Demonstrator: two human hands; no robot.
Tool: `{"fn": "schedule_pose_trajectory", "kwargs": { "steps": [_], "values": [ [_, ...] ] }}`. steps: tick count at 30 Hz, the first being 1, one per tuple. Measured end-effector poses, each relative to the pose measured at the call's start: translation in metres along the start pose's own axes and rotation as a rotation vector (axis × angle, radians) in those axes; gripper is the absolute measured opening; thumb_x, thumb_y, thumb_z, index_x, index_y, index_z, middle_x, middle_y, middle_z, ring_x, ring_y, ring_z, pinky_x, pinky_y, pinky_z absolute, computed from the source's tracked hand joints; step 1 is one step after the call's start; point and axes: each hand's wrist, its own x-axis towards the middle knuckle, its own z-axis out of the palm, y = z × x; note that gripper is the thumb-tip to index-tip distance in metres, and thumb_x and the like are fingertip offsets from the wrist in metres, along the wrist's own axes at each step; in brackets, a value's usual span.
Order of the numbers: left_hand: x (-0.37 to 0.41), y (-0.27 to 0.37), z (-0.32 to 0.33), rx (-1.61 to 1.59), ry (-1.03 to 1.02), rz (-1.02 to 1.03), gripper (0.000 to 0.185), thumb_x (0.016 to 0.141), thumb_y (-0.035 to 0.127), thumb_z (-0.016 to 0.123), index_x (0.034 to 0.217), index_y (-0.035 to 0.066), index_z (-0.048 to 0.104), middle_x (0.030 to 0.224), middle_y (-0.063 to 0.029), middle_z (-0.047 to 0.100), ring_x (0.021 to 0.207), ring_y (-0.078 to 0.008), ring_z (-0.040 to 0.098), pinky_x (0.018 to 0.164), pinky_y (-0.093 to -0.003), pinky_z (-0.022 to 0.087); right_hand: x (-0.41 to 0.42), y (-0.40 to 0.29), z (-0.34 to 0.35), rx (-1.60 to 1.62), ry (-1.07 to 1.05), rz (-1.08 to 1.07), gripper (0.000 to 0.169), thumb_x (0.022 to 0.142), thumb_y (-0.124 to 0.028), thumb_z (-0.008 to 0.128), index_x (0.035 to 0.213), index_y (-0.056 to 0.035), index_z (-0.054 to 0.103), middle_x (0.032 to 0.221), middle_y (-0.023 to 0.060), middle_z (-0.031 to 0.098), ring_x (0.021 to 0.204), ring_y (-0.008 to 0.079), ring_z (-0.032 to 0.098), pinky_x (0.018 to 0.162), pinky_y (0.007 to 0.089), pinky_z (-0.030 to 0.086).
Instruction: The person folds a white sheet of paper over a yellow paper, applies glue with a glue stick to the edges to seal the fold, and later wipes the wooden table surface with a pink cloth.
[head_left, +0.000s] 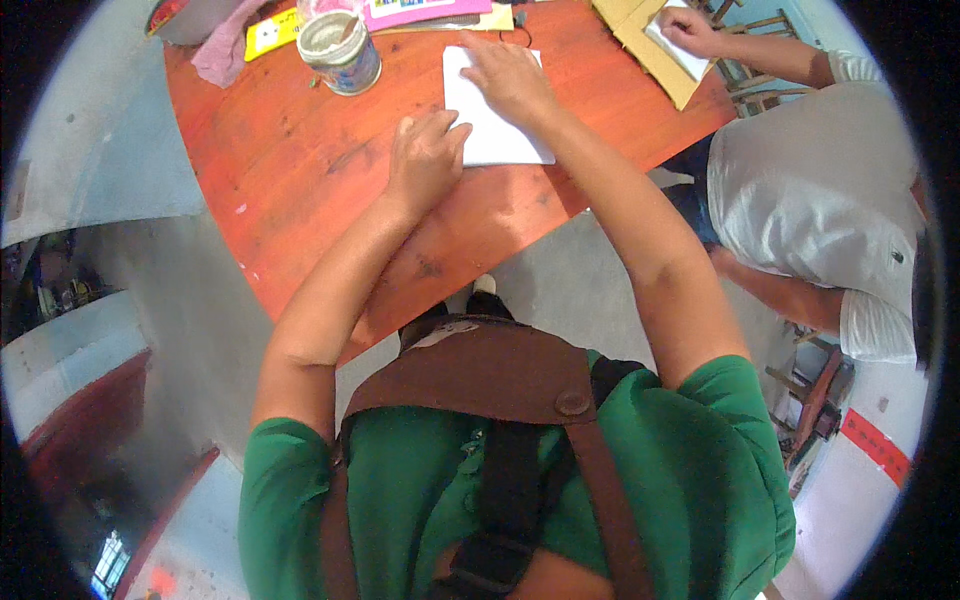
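Observation:
A white sheet or thin stack of paper (499, 146) lies flat on the orange-red wooden table (300, 172) in front of me. My right hand (514, 84) rests over its upper part, palm down, with the fingers stretched towards the far edge. At the paper's left edge is my left hand (429, 154), its fingers bent and their tips by the margin. Whether those fingers pinch the paper is hidden.
A jar (341, 56) with pale contents stands beyond my left hand. Near it are a yellow packet (271, 35), a pink cloth (225, 56) and a metal bowl (191, 22). On the right, another person's hand (686, 31) rests on white paper over cardboard (637, 37).

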Motion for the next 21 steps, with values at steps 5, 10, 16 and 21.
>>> {"fn": "schedule_pose_trajectory", "kwargs": {
  "steps": [5, 10, 16, 21],
  "values": [
    [0.028, 0.013, -0.025, 0.090, -0.201, -0.150, 0.041, 0.076, 0.022, 0.063, 0.112, 0.004, 0.055, 0.110, -0.0141, 0.059, 0.097, -0.0321, 0.057, 0.079, -0.0475, 0.040, 0.009, 0.065, -0.015, 0.203, -0.066, 0.379, 0.042, 0.092, -0.033, 0.042, 0.124, -0.0067, 0.045, 0.103, 0.0221, 0.062, 0.095, 0.0385, 0.060, 0.080, 0.0496, 0.045],
    [0.009, 0.063, -0.006, 0.186, -0.358, 0.072, 0.064, 0.075, 0.031, 0.068, 0.129, 0.003, 0.046, 0.136, -0.0187, 0.041, 0.128, -0.0357, 0.037, 0.104, -0.0538, 0.030, -0.002, 0.033, -0.026, 0.228, -0.128, 0.233, 0.036, 0.091, -0.034, 0.046, 0.114, -0.0087, 0.056, 0.102, 0.0173, 0.064, 0.097, 0.0353, 0.060, 0.082, 0.0476, 0.045],
    [0.011, 0.050, -0.006, 0.245, -0.298, 0.281, 0.055, 0.078, 0.020, 0.064, 0.126, 0.002, 0.045, 0.131, -0.0201, 0.045, 0.122, -0.0365, 0.043, 0.098, -0.0541, 0.034, -0.012, 0.037, -0.041, 0.297, -0.110, 0.341, 0.035, 0.089, -0.035, 0.048, 0.103, -0.0073, 0.064, 0.099, 0.0170, 0.065, 0.094, 0.0345, 0.060, 0.079, 0.0451, 0.046],
    [0.041, 0.056, -0.038, 0.022, -0.083, 0.218, 0.057, 0.071, 0.010, 0.066, 0.125, 0.003, 0.048, 0.120, -0.0179, 0.055, 0.109, -0.0326, 0.054, 0.094, -0.0424, 0.041, -0.001, 0.060, -0.083, 0.075, -0.293, 0.345, 0.038, 0.087, -0.036, 0.049, 0.103, -0.0046, 0.063, 0.103, 0.0200, 0.063, 0.093, 0.0349, 0.060, 0.081, 0.0426, 0.047]
  ]
}}
